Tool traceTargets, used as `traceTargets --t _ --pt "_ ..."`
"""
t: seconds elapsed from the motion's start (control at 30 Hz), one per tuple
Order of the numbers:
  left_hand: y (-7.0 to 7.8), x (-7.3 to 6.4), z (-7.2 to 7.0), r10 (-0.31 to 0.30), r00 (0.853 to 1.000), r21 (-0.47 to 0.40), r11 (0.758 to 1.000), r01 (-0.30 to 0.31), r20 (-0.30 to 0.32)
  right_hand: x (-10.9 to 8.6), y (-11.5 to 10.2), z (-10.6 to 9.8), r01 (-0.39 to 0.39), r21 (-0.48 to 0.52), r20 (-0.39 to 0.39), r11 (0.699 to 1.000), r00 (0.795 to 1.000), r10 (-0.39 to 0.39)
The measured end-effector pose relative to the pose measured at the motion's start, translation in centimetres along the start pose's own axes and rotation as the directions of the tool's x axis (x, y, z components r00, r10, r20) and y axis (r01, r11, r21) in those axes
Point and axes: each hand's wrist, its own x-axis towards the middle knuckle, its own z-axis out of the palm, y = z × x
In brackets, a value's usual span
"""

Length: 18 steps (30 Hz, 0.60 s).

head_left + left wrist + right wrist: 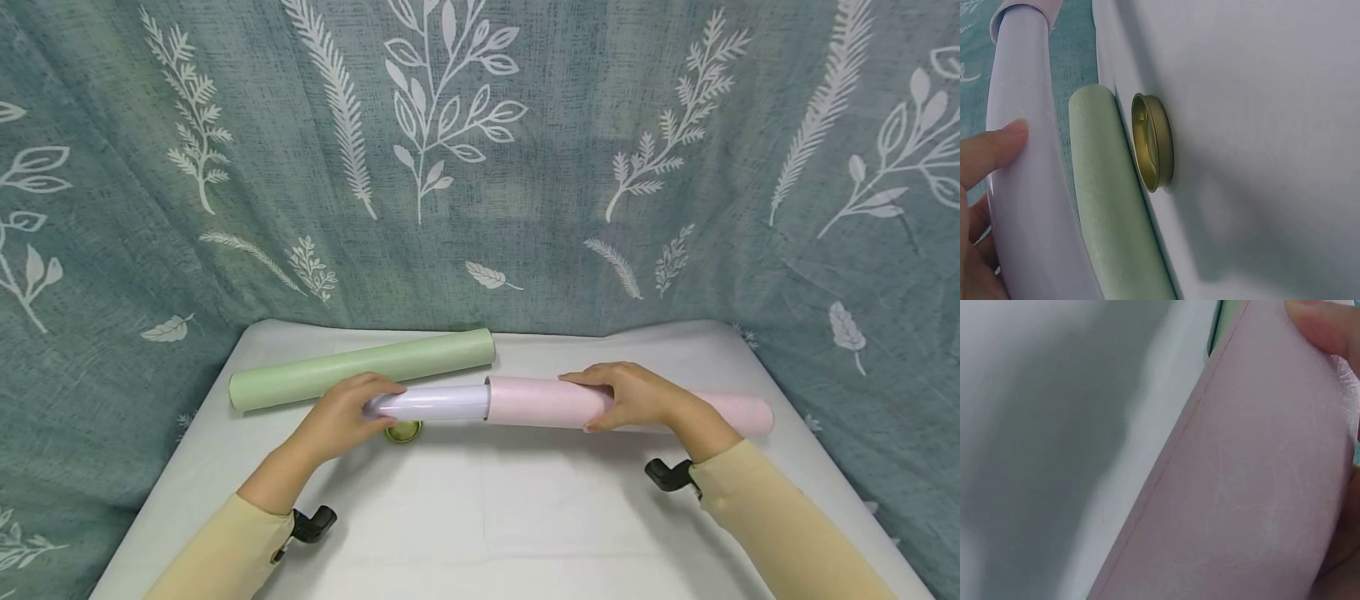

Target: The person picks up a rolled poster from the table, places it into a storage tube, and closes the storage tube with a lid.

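Note:
My left hand (pixel 341 419) grips the outer end of a glossy pale-lavender roll (pixel 442 403), thumb on the near side and fingers beyond. The roll's other end sits inside the open left mouth of a pink tube (pixel 536 402). Around the middle of that tube my right hand (pixel 637 397) holds on, thumb nearer and fingers over the far side. Close up in the left wrist view, the thumb presses on the smooth roll (pixel 1019 81). A seam runs along the pink tube (pixel 1241 469) in the right wrist view.
A green tube (pixel 360 367) lies slantwise on the white-covered table (pixel 480 517), behind the left hand. Just below the roll is a round gold lid (pixel 404 432), its hollow side showing in the left wrist view. A patterned teal curtain (pixel 540 167) encloses the back and sides.

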Motion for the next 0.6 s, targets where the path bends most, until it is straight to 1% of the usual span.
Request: traceTargets --t 0.33,0.47,0.6 --pt "0.7 0.6 0.2 0.049 0.999 0.053 0.997 -0.049 0.006 0.0 0.0 0.1 -0.007 -0.022 -0.006 1.000 1.000 0.007" --pt "0.9 0.9 0.3 0.076 0.997 0.066 0.995 -0.077 0.009 0.1 -0.1 0.1 -0.003 -0.025 -0.006 1.000 1.000 0.003" --pt "1.2 1.2 0.5 0.091 0.996 0.073 0.993 -0.091 0.004 0.3 -0.1 0.2 -0.002 -0.030 -0.010 1.000 1.000 0.001"
